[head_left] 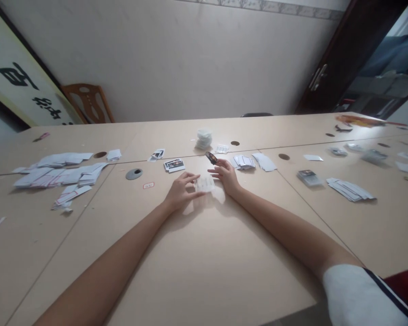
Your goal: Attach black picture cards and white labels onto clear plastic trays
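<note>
My left hand (181, 192) is closed on the edge of a translucent plastic sleeve (204, 183), thumb below and fingers above, just over the table. At the sleeve's right side is my right hand (225, 175), with a small dark printed card (211, 157) at its upper fingertips. Its lower fingers reach toward the sleeve; whether they touch it I cannot tell. Beyond the hands stands a stack of transparent packets (204, 139). A small pile of dark printed cards (174, 165) lies left of them, and white cards with dark borders (244, 162) lie just right of my right hand.
Many white paper slips (59, 174) spread over the left of the table (204, 271). To the right lie a boxed pile of cards (309, 177), fanned white slips (350, 189) and plastic packets (374, 156). A grey cable-hole cover (133, 174) sits left of centre.
</note>
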`<state>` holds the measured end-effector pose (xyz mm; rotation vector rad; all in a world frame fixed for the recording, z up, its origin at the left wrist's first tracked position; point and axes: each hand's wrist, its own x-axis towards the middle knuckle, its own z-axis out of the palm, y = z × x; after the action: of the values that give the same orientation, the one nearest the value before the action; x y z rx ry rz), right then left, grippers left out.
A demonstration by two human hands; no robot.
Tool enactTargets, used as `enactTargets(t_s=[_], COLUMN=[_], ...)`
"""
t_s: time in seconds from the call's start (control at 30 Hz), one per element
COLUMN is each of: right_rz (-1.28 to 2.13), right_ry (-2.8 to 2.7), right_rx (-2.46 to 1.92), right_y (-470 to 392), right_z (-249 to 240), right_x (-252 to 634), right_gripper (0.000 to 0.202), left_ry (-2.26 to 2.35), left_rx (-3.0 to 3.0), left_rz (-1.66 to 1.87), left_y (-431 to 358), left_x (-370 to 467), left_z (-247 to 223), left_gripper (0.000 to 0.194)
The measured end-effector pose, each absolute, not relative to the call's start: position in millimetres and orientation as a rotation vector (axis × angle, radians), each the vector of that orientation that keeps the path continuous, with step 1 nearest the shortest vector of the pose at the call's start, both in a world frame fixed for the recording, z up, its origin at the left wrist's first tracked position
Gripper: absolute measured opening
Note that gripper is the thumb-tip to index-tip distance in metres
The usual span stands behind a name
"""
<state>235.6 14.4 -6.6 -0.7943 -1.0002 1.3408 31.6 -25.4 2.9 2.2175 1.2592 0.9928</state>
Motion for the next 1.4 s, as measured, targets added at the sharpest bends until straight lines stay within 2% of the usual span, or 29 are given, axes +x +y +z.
enactTargets(t_s=[0.13,0.3,0.53,0.83,1.03,1.27,1.4], right_rz=[1.482,1.597,1.59,1.252,1.093,0.979,0.914], right_ry=[-0.964,-0.965,-1.027,-1.141,-1.254,-1.237,-1.192], right_rx=[-0.725,-0.674,-0.62,-0.814,-0.863,-0.909,-0.868], right_y=[17,16,14,8,9,6,5], right_z=[-7,-4,-7,-9,-9,-9,-9], right_x=[235,236,235,231,232,231,231], right_gripper=[0.042,0.043,0.049,0.051,0.049,0.043,0.033], left_ry=[1.152,0.994,1.051,1.215,1.17,1.17,1.153], left_rx=[1.953,1.687,1.607,1.641,1.419,1.216,1.215], left_rz=[1.208,1.266,1.249,1.209,1.166,1.179,1.164], left_y=[-23,-19,-25,-30,-34,-38,-36], left_x=[29,31,34,37,44,51,50], left_z=[4,1,4,7,7,9,8], left_gripper=[0.067,0.078,0.072,0.067,0.062,0.053,0.046])
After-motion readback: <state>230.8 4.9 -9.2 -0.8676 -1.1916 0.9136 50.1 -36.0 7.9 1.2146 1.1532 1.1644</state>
